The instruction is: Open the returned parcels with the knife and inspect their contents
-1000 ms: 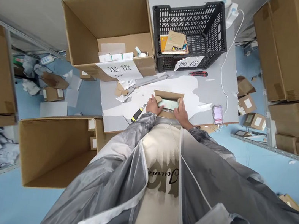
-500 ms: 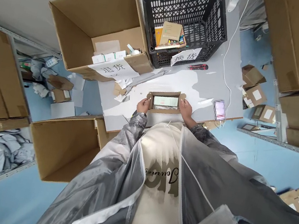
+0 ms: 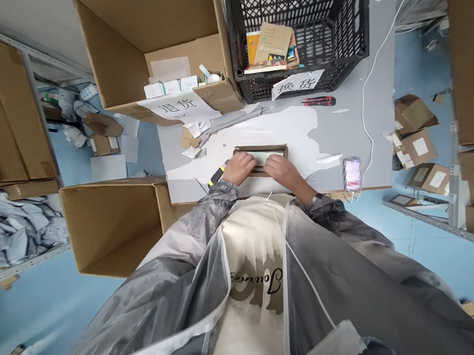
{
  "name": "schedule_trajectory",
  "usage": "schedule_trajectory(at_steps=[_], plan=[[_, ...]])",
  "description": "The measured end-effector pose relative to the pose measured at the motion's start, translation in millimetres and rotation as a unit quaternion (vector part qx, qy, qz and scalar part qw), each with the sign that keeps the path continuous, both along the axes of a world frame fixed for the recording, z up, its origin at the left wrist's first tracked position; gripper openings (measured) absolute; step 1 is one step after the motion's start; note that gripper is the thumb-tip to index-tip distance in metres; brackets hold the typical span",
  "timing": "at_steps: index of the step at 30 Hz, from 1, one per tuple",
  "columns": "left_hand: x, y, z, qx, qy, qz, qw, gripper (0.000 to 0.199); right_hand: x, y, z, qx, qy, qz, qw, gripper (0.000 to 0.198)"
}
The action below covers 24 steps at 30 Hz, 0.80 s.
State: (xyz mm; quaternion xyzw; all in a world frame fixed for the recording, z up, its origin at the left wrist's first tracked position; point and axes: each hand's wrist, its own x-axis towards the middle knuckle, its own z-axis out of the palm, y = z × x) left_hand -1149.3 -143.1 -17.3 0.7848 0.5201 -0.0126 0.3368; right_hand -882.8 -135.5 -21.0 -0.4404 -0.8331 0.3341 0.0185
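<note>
A small open cardboard box [image 3: 286, 151] rests on the table just in front of my body. Inside it lies a flat, pale green box [image 3: 262, 156], partly covered by my fingers. My left hand [image 3: 239, 167] is closed at the left end of the pale green box, its fingers curled down inside the cardboard walls. From the right, my right hand [image 3: 286, 174] reaches over the rim with bent fingers on the same pale green box. The fingertips of both hands are hidden. A yellow and black cutter [image 3: 218, 174] lies beside my left wrist.
A black plastic crate [image 3: 252, 88] holding booklets and a large carton [image 3: 138, 62] with small white boxes stand at the back. A red and black utility knife [image 3: 318, 101], a phone [image 3: 352, 173] with a white cable and torn paper scraps [image 3: 198, 129] lie on the table [image 3: 341, 131].
Both hands have moved inward from the cardboard box's end flaps to the pale green box inside it. The yellow and black cutter shows more now. The view has shifted slightly.
</note>
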Motion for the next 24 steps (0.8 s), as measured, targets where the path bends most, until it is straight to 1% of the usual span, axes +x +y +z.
schedule_trajectory(at_steps=[1,2,3,4,5,6,8,9,10,12,16,20,22,24], plan=[[5.9,5.4,-1.5,0.000,-0.003,-0.056,0.998,0.046,-5.2,5.0,-1.0,0.000,-0.017,0.050,0.999,0.030],[11.1,10.4,-4.0,0.006,0.001,-0.094,0.996,0.045,-9.4,10.0,-2.4,0.005,-0.035,0.100,0.994,0.028],[14.6,14.7,-6.8,0.016,0.010,-0.115,0.993,0.041,-12.0,14.9,-3.8,0.013,-0.053,0.138,0.989,0.024],[16.1,18.1,-9.7,0.028,0.020,-0.122,0.992,0.039,-13.0,19.5,-5.1,0.025,-0.067,0.150,0.986,0.020],[15.1,20.3,-12.2,0.040,0.027,-0.119,0.992,0.041,-12.0,23.5,-6.1,0.042,-0.072,0.150,0.985,0.020],[11.6,21.2,-14.4,0.050,0.030,-0.113,0.992,0.051,-9.4,26.7,-6.9,0.062,-0.068,0.144,0.985,0.027],[-1.3,19.1,-18.2,0.059,0.027,-0.090,0.994,0.085,0.2,30.8,-8.3,0.097,-0.039,0.125,0.987,0.053],[-9.4,16.3,-20.2,0.057,0.025,-0.078,0.995,0.101,6.6,31.7,-9.2,0.104,-0.022,0.116,0.988,0.067],[-17.8,12.7,-22.7,0.049,0.026,-0.069,0.996,0.114,13.6,31.8,-10.4,0.102,-0.007,0.108,0.989,0.080],[-32.8,4.5,-29.6,0.021,0.030,-0.059,0.998,0.132,28.5,30.2,-14.3,0.075,0.007,0.089,0.993,0.103],[-50.3,-5.3,-50.4,-0.023,0.017,-0.058,0.998,0.157,54.3,24.4,-26.8,0.017,-0.022,0.060,0.998,0.131],[-60.1,2.0,-69.5,-0.031,-0.037,-0.072,0.996,0.186,65.3,26.1,-39.8,-0.004,-0.026,0.065,0.998,0.150],[-64.0,8.0,-74.9,-0.035,-0.063,-0.077,0.994,0.192,64.8,30.9,-44.0,-0.016,-0.019,0.069,0.997,0.157],[-65.2,11.1,-77.5,-0.039,-0.073,-0.069,0.994,0.185,61.5,35.5,-46.1,-0.025,-0.015,0.066,0.997,0.160]])
